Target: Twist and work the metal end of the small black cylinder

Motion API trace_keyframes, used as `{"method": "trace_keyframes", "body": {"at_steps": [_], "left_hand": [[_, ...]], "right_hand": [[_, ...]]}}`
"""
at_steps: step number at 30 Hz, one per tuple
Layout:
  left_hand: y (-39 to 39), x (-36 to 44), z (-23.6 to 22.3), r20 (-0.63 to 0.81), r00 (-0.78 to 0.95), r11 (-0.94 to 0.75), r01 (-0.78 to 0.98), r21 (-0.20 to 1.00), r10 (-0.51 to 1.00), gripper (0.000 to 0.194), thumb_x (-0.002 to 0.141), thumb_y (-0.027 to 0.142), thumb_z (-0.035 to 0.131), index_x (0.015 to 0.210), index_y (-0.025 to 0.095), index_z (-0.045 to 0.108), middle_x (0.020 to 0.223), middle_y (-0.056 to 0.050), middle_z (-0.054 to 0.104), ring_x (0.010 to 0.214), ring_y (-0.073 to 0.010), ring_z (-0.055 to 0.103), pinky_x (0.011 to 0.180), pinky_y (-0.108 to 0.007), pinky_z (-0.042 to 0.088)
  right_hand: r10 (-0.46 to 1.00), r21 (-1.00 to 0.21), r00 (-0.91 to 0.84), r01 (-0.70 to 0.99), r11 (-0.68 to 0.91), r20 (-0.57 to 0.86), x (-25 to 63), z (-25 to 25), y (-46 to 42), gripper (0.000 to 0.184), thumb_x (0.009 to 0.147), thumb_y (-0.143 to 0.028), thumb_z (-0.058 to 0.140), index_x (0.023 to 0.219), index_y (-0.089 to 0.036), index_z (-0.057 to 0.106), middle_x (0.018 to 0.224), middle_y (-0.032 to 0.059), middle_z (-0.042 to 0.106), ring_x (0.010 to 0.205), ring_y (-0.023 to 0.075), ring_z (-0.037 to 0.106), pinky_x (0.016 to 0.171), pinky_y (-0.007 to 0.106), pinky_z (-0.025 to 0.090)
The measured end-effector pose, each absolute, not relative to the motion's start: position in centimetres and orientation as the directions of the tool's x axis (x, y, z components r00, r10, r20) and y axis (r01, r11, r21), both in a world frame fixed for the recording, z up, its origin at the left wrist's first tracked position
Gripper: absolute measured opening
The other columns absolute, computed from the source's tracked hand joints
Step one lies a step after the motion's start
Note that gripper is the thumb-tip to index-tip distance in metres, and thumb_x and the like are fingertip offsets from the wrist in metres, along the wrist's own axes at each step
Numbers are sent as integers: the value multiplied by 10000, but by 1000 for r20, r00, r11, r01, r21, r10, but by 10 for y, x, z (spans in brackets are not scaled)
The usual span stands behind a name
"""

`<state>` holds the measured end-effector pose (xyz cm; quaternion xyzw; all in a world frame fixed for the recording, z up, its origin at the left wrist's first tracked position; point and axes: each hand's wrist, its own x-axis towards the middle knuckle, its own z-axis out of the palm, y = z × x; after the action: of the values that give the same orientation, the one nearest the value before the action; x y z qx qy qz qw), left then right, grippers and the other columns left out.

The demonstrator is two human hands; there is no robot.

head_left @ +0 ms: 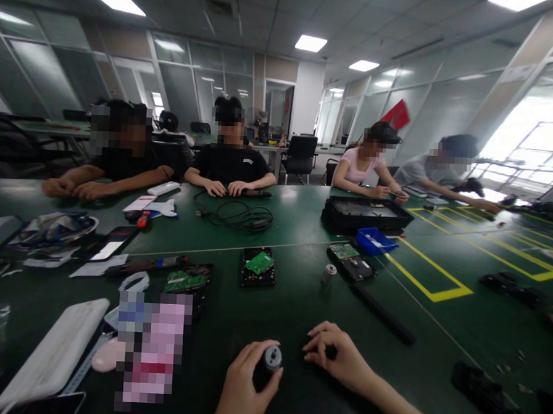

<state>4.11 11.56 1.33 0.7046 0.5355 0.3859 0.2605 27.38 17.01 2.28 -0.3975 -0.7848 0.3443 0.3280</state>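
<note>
Near the front of the green table, my left hand point(244, 381) is closed around a small cylindrical motor point(273, 356), its grey round end facing up. To the right of it, my right hand point(343, 357) rests low over the table with thumb and forefinger pinched together. Whatever lies between those fingertips, if anything, is too small to make out. A second small motor point(329, 273) stands upright farther back. Beyond my hands lie a hard drive with a loose green circuit board point(260, 263) on top and another hard drive point(353, 262) to the right.
At left are a white power strip-like bar point(56, 350), a pink pouch point(158, 349) and a screwdriver-like tool point(148, 264). A black bar point(384, 313), blue tray point(375, 240) and black case point(366, 216) lie right. Small screws point(521, 356) are scattered. Several people sit across the table.
</note>
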Motion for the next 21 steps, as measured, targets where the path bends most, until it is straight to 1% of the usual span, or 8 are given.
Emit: {"method": "trace_keyframes", "body": {"at_steps": [4, 7, 12, 15, 21], "left_hand": [[117, 42, 12, 275, 131, -302, 536, 789, 952, 307, 783, 156, 628, 1083, 221, 635, 1016, -69, 692, 943, -238, 660, 843, -344, 547], [118, 42, 10, 296, 139, -325, 509, 797, 945, 290, 785, 149, 616, 1065, 220, 637, 1003, -73, 690, 933, -239, 658, 833, -346, 550], [117, 41, 9, 302, 132, -327, 487, 810, 944, 305, 763, 113, 615, 1050, 213, 643, 997, -70, 689, 933, -236, 659, 828, -340, 553], [117, 41, 9, 302, 127, -325, 486, 811, 945, 319, 755, 99, 619, 1051, 214, 646, 996, -62, 692, 933, -231, 662, 833, -331, 552], [117, 41, 10, 277, 145, -313, 472, 824, 950, 287, 802, 130, 599, 1074, 218, 626, 1024, -71, 680, 956, -235, 647, 855, -357, 540]], "right_hand": [[803, -798, -475, 290, 529, 360, 248, 45, 167, 366, 824, -254, 691, 524, -211, 486, 811, 33, 756, 911, 213, 646, 788, 363, 506], [756, -777, -511, 241, 582, 408, 226, 57, 165, 352, 827, -263, 689, 536, -220, 497, 802, 26, 761, 891, 210, 654, 778, 353, 511], [735, -764, -545, 242, 598, 403, 208, 54, 165, 376, 824, -266, 690, 516, -213, 481, 771, 10, 761, 848, 194, 661, 778, 345, 505], [733, -765, -550, 239, 598, 401, 207, 49, 164, 350, 816, -246, 690, 534, -211, 486, 781, 12, 755, 830, 184, 658, 778, 336, 498], [776, -808, -505, 229, 542, 377, 207, 45, 162, 303, 801, -185, 668, 561, -209, 485, 785, 30, 732, 791, 177, 661, 748, 320, 502]]}}
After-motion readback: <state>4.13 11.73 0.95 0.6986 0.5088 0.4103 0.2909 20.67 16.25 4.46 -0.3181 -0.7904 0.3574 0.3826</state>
